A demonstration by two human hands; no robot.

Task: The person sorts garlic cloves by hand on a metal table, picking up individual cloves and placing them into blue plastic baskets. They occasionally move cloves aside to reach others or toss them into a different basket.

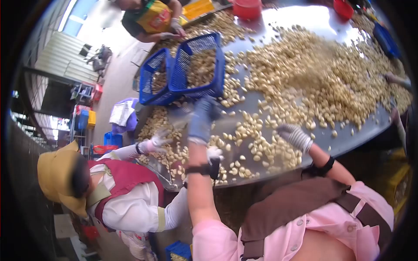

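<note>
My left hand (202,121), in a blue-grey glove, reaches forward to the near edge of a blue plastic basket (219,71). Its fingers are smeared by motion. That basket holds brownish pieces and leans beside a second blue basket (146,87). My right hand (296,136) wears a white striped glove and lies palm down, fingers stretched out, at the edge of the loose pieces. Pale cream pieces like garlic cloves (257,145) are scattered between my hands. Farther off they form a large heap (322,82) on the grey metal table (250,102).
To the left, a person in a yellow hat (61,174) works with gloved hands (156,141) over the pieces. Another person (152,19) stands across the table behind the baskets. Red tubs (247,9) sit at the far edge; a blue container (386,40) is at far right.
</note>
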